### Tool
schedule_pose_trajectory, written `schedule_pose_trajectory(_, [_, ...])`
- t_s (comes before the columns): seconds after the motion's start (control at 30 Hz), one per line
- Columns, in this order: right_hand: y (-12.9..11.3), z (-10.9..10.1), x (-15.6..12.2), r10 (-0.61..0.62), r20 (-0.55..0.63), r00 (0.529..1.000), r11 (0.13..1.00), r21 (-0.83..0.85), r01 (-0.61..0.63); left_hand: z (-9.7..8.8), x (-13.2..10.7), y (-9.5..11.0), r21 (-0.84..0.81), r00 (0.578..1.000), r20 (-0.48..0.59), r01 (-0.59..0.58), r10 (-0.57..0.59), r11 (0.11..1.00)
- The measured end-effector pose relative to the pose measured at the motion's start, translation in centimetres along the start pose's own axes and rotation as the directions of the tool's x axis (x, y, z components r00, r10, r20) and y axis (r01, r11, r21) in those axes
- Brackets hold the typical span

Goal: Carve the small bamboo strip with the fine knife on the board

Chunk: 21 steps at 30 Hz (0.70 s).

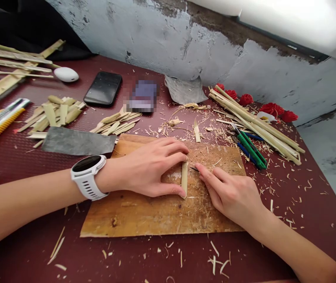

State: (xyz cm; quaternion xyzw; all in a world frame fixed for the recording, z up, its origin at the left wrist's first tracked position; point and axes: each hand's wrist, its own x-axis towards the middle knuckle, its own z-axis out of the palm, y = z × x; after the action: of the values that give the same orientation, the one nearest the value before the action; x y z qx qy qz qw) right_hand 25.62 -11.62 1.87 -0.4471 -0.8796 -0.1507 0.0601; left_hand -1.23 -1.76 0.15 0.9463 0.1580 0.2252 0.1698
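Note:
A short pale strip of split bamboo or cane (184, 179) lies upright in view on a worn wooden board (144, 220). My left hand (153, 167), with a white watch on its wrist, grips the strip between thumb at the near end and fingers at the far end. Just right of the strip, my right hand (229, 192) is closed around a small tool with a thin dark tip (194, 169), which looks like a blade. The tip points toward the strip's upper part, slightly apart from it. Most of the tool is hidden in my fingers.
Behind the board lie cut strip pieces (116, 122), grey sandpaper (79, 141), a phone (103, 88) and scattered shavings. A yellow utility knife (2, 122) is at left. At right are a green-handled cutter (252, 149), long stalks (256, 122) and red flowers (271, 109) near the wall.

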Motion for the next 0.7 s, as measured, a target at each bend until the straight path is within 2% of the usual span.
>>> schedule_pose_trajectory(0.37, [0.6, -0.4, 0.4, 0.133, -0.131, 0.982, 0.991, 0.050, -0.128, 0.3, -0.1, -0.3, 0.006, 1.000, -0.008, -0.007, 0.007, 1.000])
schedule_pose_trajectory(0.5, [0.8, 0.1, 0.6, 0.194, -0.190, 0.962, 0.979, 0.104, -0.177, 0.3, -0.1, -0.3, -0.015, 1.000, -0.021, -0.013, 0.012, 1.000])
schedule_pose_trajectory(0.7, [2.0, 1.2, 0.9, 0.240, -0.201, 0.950, 0.969, 0.100, -0.224, 0.4, 0.0, -0.3, -0.041, 0.999, -0.036, -0.014, 0.012, 0.999])
